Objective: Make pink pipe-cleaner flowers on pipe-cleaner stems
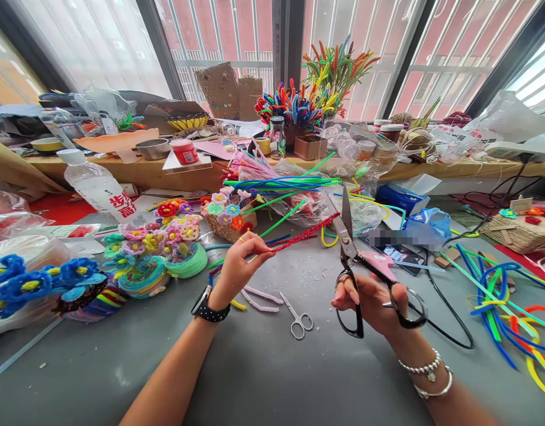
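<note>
My left hand (242, 266) pinches one end of a sparkly red pipe cleaner (304, 234), which stretches up to the right. Large black-handled scissors (348, 248) are in my right hand (374, 302), with fingers through the handle loops. Their blades stand apart, pointing up, and the far end of the red pipe cleaner reaches the blades; whether it lies between them or in front I cannot tell. Below, on the grey table (272, 378), small silver scissors (296, 316) lie beside pale pink pipe cleaner pieces (260, 299).
Pipe-cleaner flower pots (186, 258) and blue flowers (32, 284) crowd the left, near a plastic bottle (99, 189). Loose coloured pipe cleaners (498, 296) spread at the right. A black cable (454, 319) curves past a phone (400, 257). Behind stands a cluttered ledge (450, 171).
</note>
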Demonstrator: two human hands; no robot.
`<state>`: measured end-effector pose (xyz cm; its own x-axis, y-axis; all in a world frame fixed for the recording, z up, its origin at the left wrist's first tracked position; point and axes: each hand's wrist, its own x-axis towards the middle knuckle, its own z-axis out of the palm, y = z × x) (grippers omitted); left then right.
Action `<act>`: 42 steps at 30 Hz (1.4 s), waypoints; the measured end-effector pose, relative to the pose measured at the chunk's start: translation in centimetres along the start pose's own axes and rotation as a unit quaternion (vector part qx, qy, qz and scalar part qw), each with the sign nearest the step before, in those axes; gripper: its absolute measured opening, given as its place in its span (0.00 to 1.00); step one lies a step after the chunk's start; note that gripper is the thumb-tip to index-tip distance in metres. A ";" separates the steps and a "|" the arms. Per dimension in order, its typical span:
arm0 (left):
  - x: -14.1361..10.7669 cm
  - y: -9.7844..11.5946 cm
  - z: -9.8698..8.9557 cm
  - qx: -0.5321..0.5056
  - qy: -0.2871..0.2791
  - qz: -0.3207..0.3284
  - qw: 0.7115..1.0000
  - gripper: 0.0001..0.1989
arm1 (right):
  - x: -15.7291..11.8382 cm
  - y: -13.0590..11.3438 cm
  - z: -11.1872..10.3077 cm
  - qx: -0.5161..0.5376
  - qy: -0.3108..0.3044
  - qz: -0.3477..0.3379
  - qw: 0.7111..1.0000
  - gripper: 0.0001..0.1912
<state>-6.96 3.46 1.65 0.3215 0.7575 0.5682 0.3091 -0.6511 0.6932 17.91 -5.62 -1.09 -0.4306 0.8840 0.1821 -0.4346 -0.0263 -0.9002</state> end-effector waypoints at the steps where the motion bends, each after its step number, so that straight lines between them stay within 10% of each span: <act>1: 0.0 0.0 0.0 0.002 -0.005 0.003 1.000 0.05 | -0.1 0.0 -0.2 -0.003 0.016 -0.003 1.000 0.33; 24: -0.4 0.6 0.5 0.072 -0.044 0.057 0.995 0.03 | 0.3 0.0 -0.4 0.019 0.093 0.001 0.995 0.29; 42: -0.4 0.8 0.6 0.028 -0.101 0.066 0.992 0.03 | -0.4 0.1 -1.5 -0.039 0.007 0.013 0.999 0.34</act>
<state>-6.34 2.65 1.74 0.5338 0.6446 0.5474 0.2997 -0.7495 0.5903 19.22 -5.27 -1.86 -0.4289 0.8903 0.1528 -0.3607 -0.0137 -0.9326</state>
